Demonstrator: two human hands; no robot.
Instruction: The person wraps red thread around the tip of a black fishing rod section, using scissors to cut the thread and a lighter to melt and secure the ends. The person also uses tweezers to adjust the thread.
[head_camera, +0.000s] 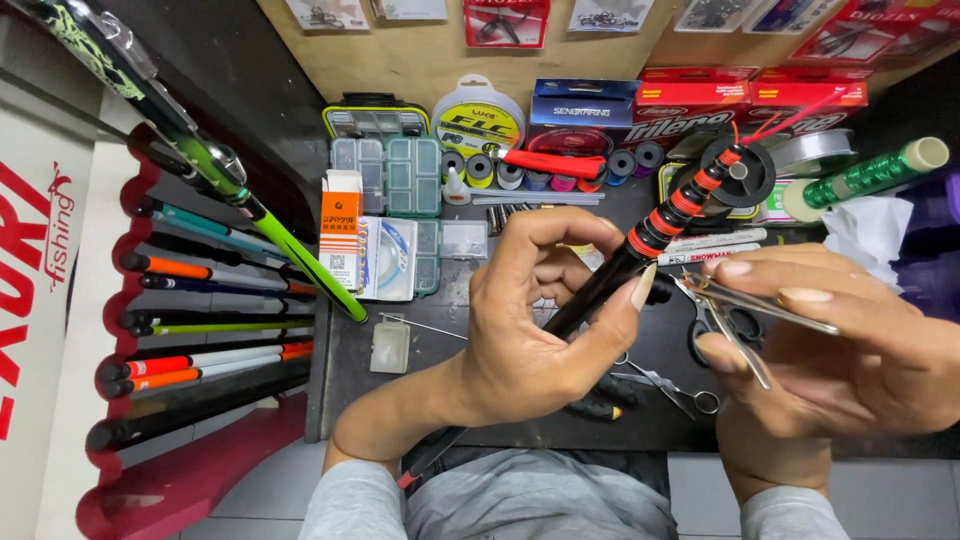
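My left hand (530, 320) grips a black fishing rod section (660, 225) with orange-red bands, which runs diagonally from my lap up to the right. The rod's banded end points toward a black spool (745, 172) with red thread. My right hand (850, 340) pinches a pair of small metal snips (745, 310) just right of the rod, blades pointing left toward my left thumb. Hand and snips are close to the rod; contact between blades and rod is unclear.
On the dark bench lie scissors (725, 330), forceps (675, 388), clear tackle boxes (400, 175), thread spools (545, 172), a green spool (870, 175) and line boxes (690, 105). A rack of rods (200, 330) stands at left, and a green rod (250, 210) leans across it.
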